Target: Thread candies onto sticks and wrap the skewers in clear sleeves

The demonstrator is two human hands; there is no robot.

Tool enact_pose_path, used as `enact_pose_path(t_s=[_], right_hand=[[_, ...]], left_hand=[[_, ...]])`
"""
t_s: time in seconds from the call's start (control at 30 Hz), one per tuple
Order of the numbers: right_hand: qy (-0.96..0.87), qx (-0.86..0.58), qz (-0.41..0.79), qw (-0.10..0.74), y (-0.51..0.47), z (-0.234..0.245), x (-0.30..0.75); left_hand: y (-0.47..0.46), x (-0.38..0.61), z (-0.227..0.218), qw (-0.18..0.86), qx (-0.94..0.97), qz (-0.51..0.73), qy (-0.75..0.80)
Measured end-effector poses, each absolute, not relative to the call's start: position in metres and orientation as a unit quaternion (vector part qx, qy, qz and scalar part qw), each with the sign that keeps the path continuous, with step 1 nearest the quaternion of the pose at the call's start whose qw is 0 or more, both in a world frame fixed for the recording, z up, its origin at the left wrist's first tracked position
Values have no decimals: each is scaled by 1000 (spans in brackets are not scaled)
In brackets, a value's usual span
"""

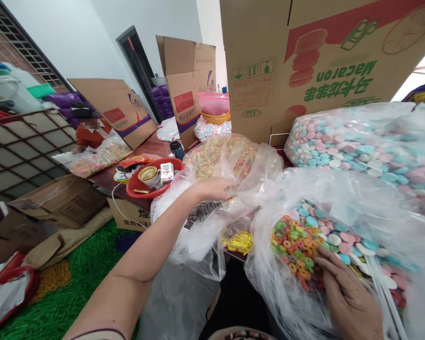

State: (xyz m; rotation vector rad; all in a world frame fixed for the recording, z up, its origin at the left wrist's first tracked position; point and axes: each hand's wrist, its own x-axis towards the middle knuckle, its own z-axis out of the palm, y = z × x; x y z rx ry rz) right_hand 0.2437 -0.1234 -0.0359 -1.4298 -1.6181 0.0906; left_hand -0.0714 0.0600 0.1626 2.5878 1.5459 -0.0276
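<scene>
My left hand (221, 189) reaches forward into the folds of a clear plastic bag (265, 163) that holds many small coloured ring pieces. Its fingers are blurred and partly hidden by the plastic. On the right, my right hand (354, 295) rests low over an open plastic bag (269, 255). Its thumb and fingertips come together at the edge of a heap of coloured cereal rings (293, 243); whatever is between them is hidden. Pink, blue and white round candies (343, 241) lie beside the rings, and white sticks (384, 293) lie right of that hand.
Yellow twist ties (239, 242) lie between the bags. Left of them stands a red basin (156, 191) with a tin and small packs. A large bag of round candies (340, 146) and a Macaron carton (255, 71) stand behind. Another person (90, 134) sits far left.
</scene>
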Motion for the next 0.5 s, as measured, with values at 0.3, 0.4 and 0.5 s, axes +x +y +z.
enact_pose_path(t_s=[0.3,0.4,0.5], right_hand=[[-673,-592,21,443,-123,-37,247],[-672,-597,19,438,-123,-38,247],[-674,-597,14,434,-123,-42,248]], left_hand=[[107,-49,124,-4,757,107,645],[104,-59,77,114,736,-16,667],[103,-69,71,132,749,-24,649]])
